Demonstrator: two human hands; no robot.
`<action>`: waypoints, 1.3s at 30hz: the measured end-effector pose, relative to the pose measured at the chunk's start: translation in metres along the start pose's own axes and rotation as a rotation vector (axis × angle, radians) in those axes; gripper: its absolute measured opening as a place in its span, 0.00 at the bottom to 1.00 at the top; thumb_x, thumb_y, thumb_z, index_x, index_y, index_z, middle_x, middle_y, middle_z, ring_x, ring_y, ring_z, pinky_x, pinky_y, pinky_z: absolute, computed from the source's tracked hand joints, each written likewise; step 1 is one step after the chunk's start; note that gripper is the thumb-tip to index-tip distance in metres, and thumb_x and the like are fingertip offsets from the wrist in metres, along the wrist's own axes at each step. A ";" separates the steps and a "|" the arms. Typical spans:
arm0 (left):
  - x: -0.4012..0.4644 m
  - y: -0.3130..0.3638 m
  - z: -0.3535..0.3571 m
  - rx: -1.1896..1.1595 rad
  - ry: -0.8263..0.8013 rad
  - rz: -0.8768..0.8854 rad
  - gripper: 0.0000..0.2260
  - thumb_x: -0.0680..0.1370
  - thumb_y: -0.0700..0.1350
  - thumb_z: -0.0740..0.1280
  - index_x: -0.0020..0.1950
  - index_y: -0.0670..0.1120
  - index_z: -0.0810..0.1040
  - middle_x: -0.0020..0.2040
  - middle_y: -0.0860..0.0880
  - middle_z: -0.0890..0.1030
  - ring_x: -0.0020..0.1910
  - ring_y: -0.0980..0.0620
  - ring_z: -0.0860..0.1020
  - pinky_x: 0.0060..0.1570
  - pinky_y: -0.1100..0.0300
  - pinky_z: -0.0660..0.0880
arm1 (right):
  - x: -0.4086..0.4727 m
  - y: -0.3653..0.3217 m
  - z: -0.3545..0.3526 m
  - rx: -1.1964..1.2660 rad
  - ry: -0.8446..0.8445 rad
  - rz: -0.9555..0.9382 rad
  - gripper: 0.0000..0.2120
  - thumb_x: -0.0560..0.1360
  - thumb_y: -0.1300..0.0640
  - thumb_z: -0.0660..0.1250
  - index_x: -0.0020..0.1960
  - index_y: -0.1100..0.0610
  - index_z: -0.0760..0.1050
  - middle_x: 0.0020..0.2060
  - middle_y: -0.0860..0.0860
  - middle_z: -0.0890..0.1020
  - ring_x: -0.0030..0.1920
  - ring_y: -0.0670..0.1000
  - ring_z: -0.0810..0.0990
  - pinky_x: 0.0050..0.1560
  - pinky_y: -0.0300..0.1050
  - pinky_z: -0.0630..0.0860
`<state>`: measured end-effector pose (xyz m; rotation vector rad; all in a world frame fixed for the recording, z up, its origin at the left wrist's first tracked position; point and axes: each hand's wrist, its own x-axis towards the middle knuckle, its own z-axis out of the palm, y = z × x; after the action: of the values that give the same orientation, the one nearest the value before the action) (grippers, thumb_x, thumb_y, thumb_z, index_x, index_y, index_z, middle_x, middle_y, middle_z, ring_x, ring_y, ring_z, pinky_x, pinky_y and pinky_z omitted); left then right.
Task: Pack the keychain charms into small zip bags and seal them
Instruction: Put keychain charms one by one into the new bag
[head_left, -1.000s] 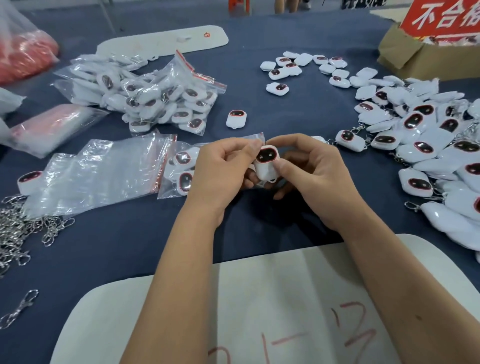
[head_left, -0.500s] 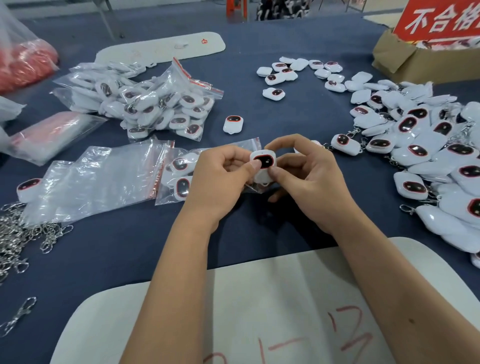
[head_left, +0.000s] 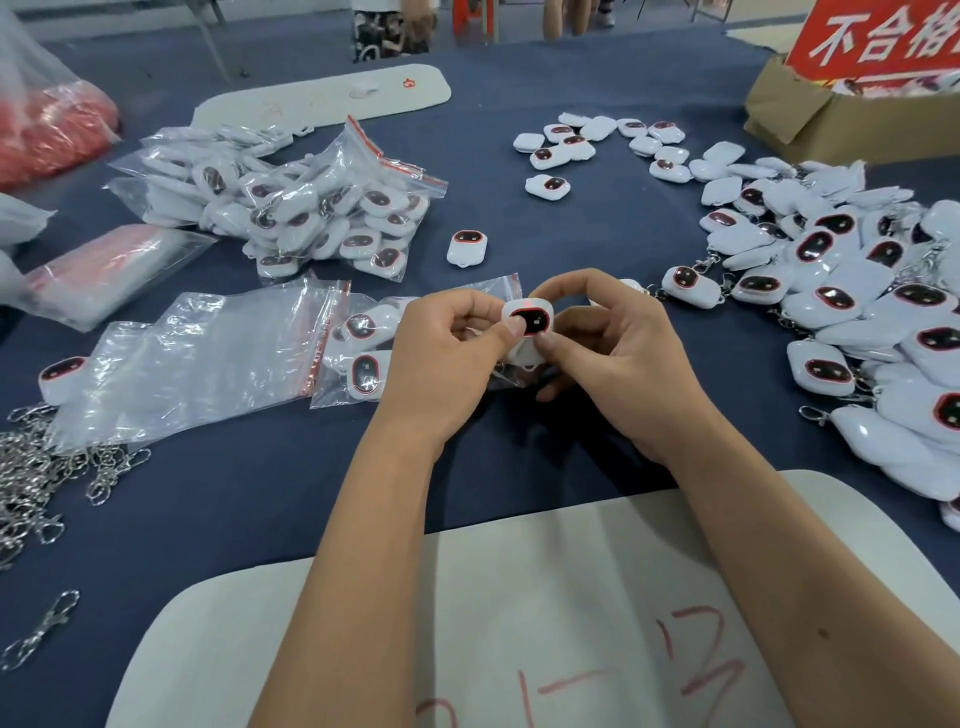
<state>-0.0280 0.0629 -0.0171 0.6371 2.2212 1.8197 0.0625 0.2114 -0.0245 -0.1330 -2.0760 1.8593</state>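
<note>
**Reader:** Where is the charm, and how are you holding it?

**Describer:** One white keychain charm (head_left: 529, 321), dark face with a red rim turned up at you, sits at the centre of the scene. Your left hand (head_left: 447, 358) and right hand (head_left: 618, 358) both pinch it, thumbs on its near edge and fingers curled behind. Each grip is clamped on the charm, just above the surface (head_left: 260, 519).

**Reader:** And the bag?

**Describer:** A clear zip bag (head_left: 415, 343) with a red strip lies under and to the left of your hands, two charms already showing inside. Whether either hand also holds its mouth, you cannot tell; your fingers hide it.

**Reader:** What might go wrong?

**Describer:** My guess: the charm is smooth and rounded, so a thumb-tip pinch could let it squirt out. The thin film could fold shut as you push, and a trapped ring could stop the zip sealing. The loose pile of charms (head_left: 841, 291) to the right and the empty bags (head_left: 208, 364) to the left lie near, so a sweeping wrist could scatter them.
</note>
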 end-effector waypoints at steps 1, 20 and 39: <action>0.000 0.000 0.001 -0.011 0.006 0.003 0.02 0.78 0.42 0.74 0.47 0.45 0.86 0.36 0.50 0.83 0.32 0.57 0.77 0.33 0.68 0.70 | 0.000 0.000 0.000 0.010 0.014 0.003 0.08 0.81 0.65 0.69 0.59 0.58 0.79 0.40 0.57 0.87 0.39 0.55 0.86 0.37 0.47 0.83; -0.002 -0.001 -0.003 -0.031 -0.083 0.011 0.04 0.78 0.40 0.74 0.44 0.47 0.85 0.31 0.56 0.80 0.29 0.60 0.74 0.28 0.71 0.68 | 0.003 0.002 0.000 -0.037 0.039 0.026 0.03 0.82 0.64 0.69 0.51 0.61 0.80 0.38 0.54 0.87 0.35 0.49 0.84 0.31 0.42 0.80; -0.002 -0.001 0.001 -0.022 -0.008 0.014 0.06 0.80 0.44 0.73 0.46 0.42 0.84 0.33 0.52 0.79 0.31 0.53 0.74 0.30 0.66 0.69 | 0.004 0.004 -0.002 -0.028 0.016 0.025 0.10 0.77 0.68 0.74 0.57 0.59 0.81 0.44 0.54 0.88 0.43 0.50 0.86 0.45 0.44 0.83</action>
<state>-0.0262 0.0633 -0.0183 0.6563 2.1940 1.8419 0.0587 0.2147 -0.0278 -0.1806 -2.0988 1.8382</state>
